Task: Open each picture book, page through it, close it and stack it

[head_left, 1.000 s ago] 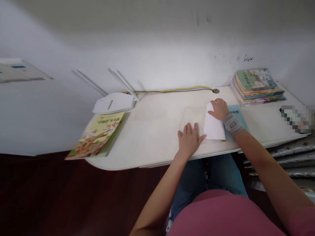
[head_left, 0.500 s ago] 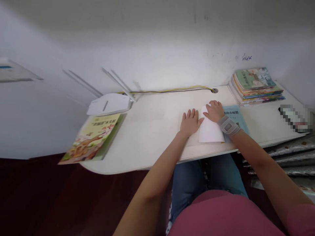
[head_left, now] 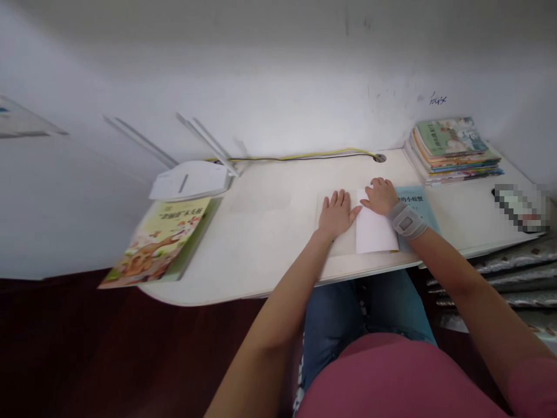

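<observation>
Pressing on the white paper (head_left: 376,227) near the desk (head_left: 261,232) edge, the right hand (head_left: 380,196) is lying with fingers lightly curled, gripping nothing, while the left hand (head_left: 336,215) is resting spread open, its thumb touching the paper.

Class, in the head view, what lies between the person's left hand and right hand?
A sheet of white paper lies between the left hand and the right hand, as the head view shows; the right hand rests on its upper part.
</observation>
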### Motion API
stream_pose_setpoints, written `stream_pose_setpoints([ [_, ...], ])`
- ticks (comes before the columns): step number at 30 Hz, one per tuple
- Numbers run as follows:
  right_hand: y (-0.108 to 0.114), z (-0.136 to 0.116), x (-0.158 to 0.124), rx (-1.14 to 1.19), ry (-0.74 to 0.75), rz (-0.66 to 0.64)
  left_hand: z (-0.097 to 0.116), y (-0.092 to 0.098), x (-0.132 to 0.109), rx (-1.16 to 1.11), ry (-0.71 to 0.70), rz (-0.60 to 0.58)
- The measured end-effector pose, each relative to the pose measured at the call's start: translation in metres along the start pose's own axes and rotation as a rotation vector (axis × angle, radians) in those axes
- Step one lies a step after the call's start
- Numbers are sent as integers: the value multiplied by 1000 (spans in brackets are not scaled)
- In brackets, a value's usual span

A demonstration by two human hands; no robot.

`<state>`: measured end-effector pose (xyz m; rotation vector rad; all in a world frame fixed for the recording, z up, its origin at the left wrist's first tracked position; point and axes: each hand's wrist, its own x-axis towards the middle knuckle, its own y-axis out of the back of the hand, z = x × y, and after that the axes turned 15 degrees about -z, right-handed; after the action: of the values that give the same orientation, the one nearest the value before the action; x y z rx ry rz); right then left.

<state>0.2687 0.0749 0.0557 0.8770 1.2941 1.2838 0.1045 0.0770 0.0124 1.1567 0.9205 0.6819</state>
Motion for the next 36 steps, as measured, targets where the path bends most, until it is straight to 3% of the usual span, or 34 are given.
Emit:
stream_pose_setpoints([
  [14, -10, 4, 2, 177, 70, 66, -4, 1, -1, -48, -54, -9],
  [18, -21, 8, -25, 350, 88, 158, -5, 2, -3, -39, -52, -21],
  [22, -52, 6, -74, 492, 155, 180, -6, 4, -1, -35, -48, -26],
  [25, -69, 2, -95, 567, 170, 199, -8, 6, 0, -44, -49, -54],
  [29, -70, -2, -95, 533, 175, 195, -20, 2, -8, -55, -54, -81],
  [36, -63, 1, -93, 484, 250, 186, -40, -11, -35, 42, 87, 37],
])
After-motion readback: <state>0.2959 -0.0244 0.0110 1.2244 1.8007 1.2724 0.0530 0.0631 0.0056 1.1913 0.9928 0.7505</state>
